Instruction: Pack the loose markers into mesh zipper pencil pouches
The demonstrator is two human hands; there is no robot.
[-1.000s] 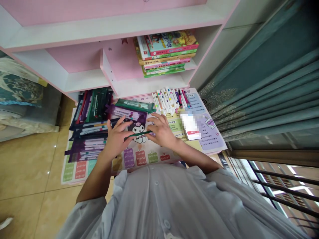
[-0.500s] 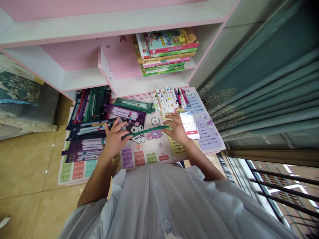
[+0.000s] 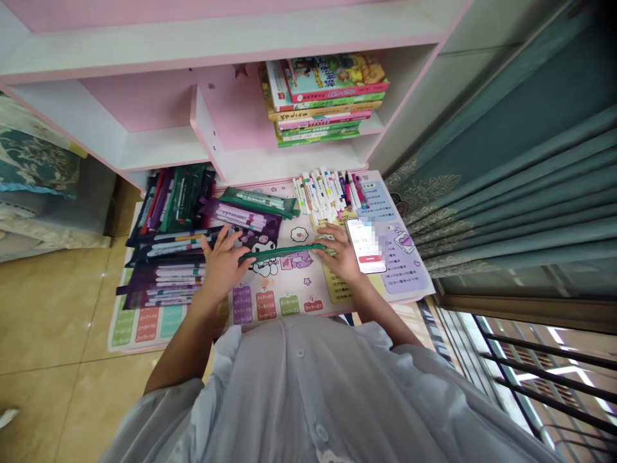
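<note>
A green pouch (image 3: 282, 252) is stretched between my two hands, seen nearly edge-on above the printed desk mat (image 3: 284, 289). My left hand (image 3: 223, 258) pinches its left end between thumb and fingers. At the other end, my right hand (image 3: 337, 251) grips it the same way, its other fingers bent. Whether anything is inside this pouch cannot be seen. Just beyond lie a purple pouch (image 3: 241, 217) and another green pouch (image 3: 263, 200), both with pens in them. Loose white markers (image 3: 321, 193) lie in a group past my right hand.
More filled pouches (image 3: 166, 283) are heaped at the left of the desk. A phone (image 3: 367, 247) with a timer lies right of my right hand. Behind stands a pink and white shelf (image 3: 289, 164) with stacked books (image 3: 328, 103). Curtains (image 3: 506, 173) hang at the right.
Both hands keep hold of the green pouch, which now lies a little more level. Otherwise the view has only shifted slightly.
</note>
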